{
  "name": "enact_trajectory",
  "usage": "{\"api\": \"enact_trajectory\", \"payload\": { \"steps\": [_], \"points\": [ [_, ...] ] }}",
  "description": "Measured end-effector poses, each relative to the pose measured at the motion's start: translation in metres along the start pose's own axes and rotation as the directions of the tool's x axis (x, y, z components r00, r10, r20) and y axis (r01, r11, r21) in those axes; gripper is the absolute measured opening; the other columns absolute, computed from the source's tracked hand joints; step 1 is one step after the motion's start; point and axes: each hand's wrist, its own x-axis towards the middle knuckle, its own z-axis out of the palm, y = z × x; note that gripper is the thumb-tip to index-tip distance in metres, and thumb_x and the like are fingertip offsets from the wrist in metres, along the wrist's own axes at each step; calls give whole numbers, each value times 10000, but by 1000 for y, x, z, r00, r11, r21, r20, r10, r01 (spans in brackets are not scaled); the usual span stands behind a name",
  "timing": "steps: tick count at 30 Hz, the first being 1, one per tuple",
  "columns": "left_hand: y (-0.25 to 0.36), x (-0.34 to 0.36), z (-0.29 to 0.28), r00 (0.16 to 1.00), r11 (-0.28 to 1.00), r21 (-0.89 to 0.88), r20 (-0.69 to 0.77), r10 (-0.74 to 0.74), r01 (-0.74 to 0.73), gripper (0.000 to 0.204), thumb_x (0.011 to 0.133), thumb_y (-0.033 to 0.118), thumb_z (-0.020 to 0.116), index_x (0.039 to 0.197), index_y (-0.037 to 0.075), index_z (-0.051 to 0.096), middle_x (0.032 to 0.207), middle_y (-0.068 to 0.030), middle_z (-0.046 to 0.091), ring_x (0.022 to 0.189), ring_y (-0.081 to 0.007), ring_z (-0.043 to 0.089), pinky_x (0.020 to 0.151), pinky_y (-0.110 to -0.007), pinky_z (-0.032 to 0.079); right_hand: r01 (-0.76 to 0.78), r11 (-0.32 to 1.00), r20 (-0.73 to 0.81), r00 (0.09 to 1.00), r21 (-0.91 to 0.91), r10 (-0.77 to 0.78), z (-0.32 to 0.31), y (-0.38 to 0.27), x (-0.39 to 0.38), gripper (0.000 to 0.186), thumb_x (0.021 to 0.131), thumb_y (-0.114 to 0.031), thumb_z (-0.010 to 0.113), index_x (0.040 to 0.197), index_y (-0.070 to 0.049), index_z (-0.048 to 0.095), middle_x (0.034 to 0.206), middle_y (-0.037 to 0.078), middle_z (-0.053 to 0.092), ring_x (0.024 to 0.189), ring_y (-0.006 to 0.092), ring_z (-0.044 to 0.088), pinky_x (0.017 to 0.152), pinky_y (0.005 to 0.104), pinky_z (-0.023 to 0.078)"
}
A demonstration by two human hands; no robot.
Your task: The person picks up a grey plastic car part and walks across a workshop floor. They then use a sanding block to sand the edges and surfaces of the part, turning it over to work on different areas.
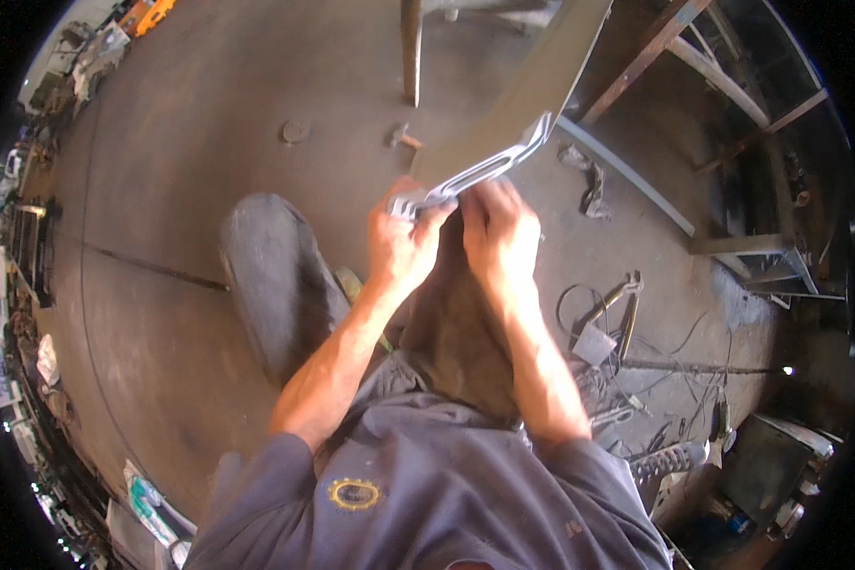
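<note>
A long olive-beige panel (pixel 508 100) slants from the upper right down to my hands. Along its near end runs a silver-grey shaped metal edge (pixel 484 169) with a long slot and ridges at the left corner. My left hand (pixel 404 237) is closed on that ridged corner, thumb on the near side and fingers partly hidden behind it. Just to the right, my right hand (pixel 503 228) has its fingers curled in at the lower side of the same edge; its fingertips are hidden. The panel's far end leaves the picture at the top.
A hammer (pixel 406 139) lies on the floor beyond my left hand. To the right are a crumpled rag (pixel 591 182), a grey metal bar (pixel 627 179), a long-handled tool (pixel 629 315) and tangled cables (pixel 679 375). Metal frames (pixel 722 81) stand at the upper right.
</note>
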Motion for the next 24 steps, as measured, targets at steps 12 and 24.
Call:
{"api": "enact_trajectory", "payload": {
  "steps": [12, 24],
  "points": [
    [-2, -5, 9, 996, 988, -151, -72, -52, 41, 121, 888, 55, 686, 945, 5, 591, 820, -34, 649, 755, -108, 591, 673, -265, 479, -104, 988, 204, 976, 113, 79, -16, 4, -11, 204, 931, -187, 567, 1088, -100, 664, 881, 225, 663, 839, 403, 665, 703, 445, 534],
    [-5, 0, 2, 999, 993, -107, -21, 38, -40, 136, 906, 87, 691, 925, 6, 583, 801, -5, 613, 734, -76, 549, 637, -242, 448, -194, 967, 253, 956, 164, 149, -21, -3, -6, 240, 924, -169, 581, 1127, -77, 669, 968, 240, 670, 912, 372, 676, 779, 408, 542]
  ]
}}
